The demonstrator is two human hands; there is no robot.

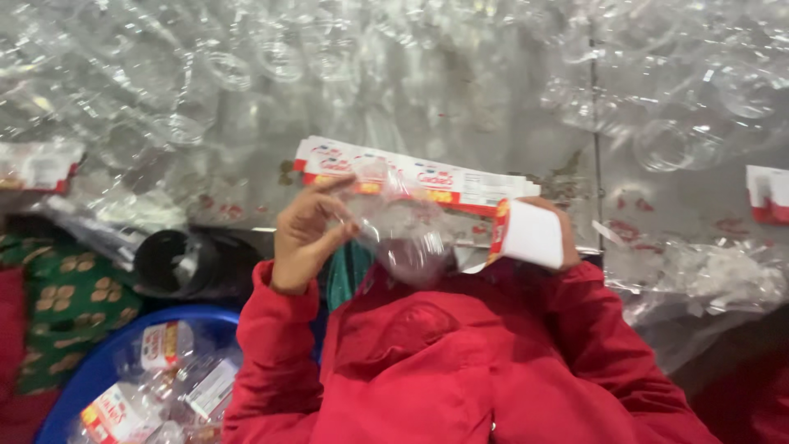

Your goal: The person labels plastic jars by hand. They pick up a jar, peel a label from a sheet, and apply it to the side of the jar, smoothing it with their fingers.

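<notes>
At lower left of the frame a blue tub [90, 370] holds several labelled clear jars, too blurred to count. Above it lies one black roll [168, 261]. Your left hand [306, 234], fingers curled, grips one clear plastic jar [403, 234] at centre; its outline is smeared by motion. Behind it lies one stack of red-and-white paper labels [427, 177]. Your right hand [542, 234] is mostly hidden by the single white label [530, 234] it holds against the jar. Clear jars [674, 140] beyond count fill the top.
</notes>
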